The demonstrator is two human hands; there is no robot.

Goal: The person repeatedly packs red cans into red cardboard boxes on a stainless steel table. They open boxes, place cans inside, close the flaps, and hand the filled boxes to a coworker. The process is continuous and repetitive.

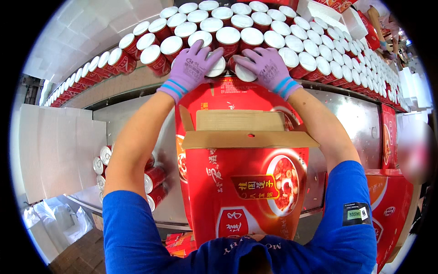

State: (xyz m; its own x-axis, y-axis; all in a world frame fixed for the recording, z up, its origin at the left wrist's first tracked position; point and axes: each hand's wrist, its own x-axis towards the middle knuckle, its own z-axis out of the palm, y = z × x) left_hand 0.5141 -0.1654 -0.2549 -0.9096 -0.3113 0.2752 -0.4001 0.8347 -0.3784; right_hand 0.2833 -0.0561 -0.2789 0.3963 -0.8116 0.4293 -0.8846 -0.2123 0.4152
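My left hand [192, 66], in a purple knit glove with blue cuff stripes, grips a red can [216, 69] with a white lid at the near edge of the can rows. Beside it my right hand [268, 70], gloved alike, holds another red can [245, 72] that tilts towards me. Both palms hide part of the cans, and more may sit under the left one. Directly below the hands a red printed carton [246, 185] leans against my body. Its brown inner flaps [251, 139] stand at the opening, and a long red flap [236, 92] reaches up to the cans.
Dense rows of white-lidded cans [321, 65] curve along a conveyor [137, 80]. Several cans [155, 183] lie on their sides on the metal table [164, 214] by a white foam board [63, 150]. More red cartons [390, 205] stand right. A co-worker's arm [376, 25] shows top right.
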